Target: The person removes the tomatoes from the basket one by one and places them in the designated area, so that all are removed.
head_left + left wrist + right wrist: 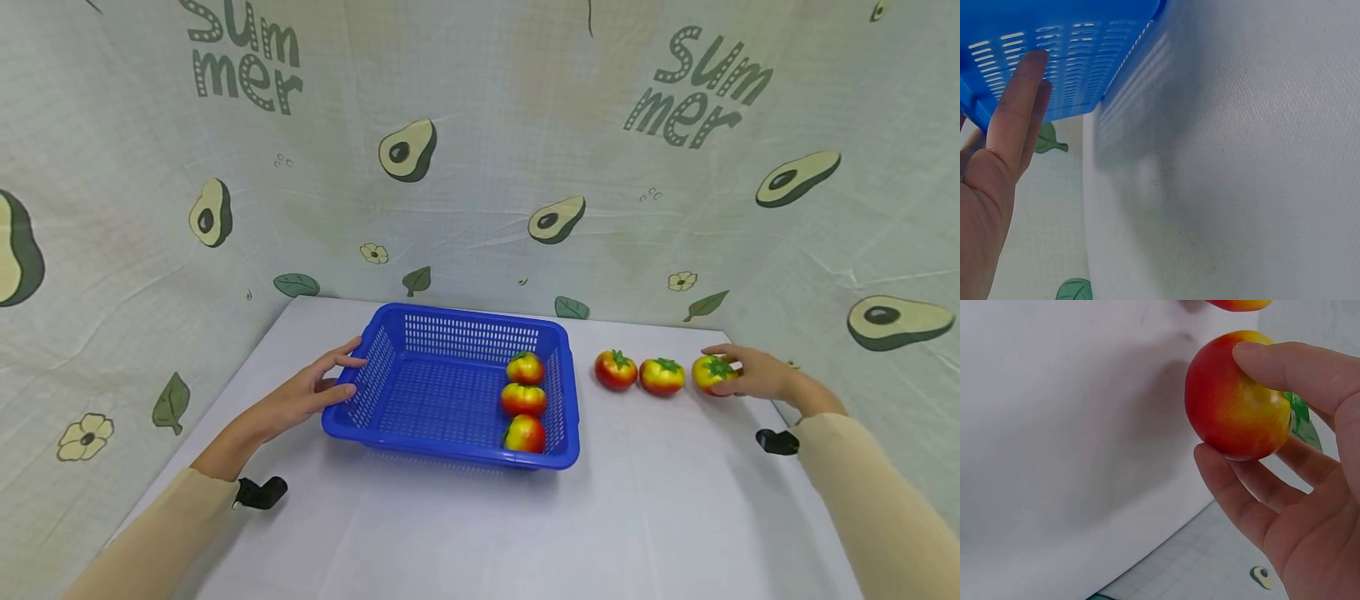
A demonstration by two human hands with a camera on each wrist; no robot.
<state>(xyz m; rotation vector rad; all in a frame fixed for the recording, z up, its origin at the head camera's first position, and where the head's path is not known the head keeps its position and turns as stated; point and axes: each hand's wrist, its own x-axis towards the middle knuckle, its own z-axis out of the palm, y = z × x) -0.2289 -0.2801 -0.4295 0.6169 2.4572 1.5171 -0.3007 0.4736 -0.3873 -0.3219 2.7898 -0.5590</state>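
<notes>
Three tomatoes [524,400] lie at three o'clock inside the slotted blue basket [450,451], three are left outside that side, the right hand [759,375] pinching the outermost tomato [707,372], the left hand [306,390] touching nine o'clock with seemingly straight fingers.

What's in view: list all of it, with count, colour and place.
Basket: 1, blue, on the table between the hands
Tomatoes: 3, red and yellow, in a row along the basket's right side
Loose tomatoes: 3, red and yellow with green tops, in a row right of the basket
Table: 1, white, under everything
Cloth: pieces uncountable, pale, behind the table and at both sides
Prints: many, mostly green, on the cloth
Wrist pieces: 2, black, one at each cuff
Sleeves: 2, beige, on both forearms
Left hand: 1, bare, touching the basket's left side
Right hand: 1, bare, holding the rightmost tomato
</notes>
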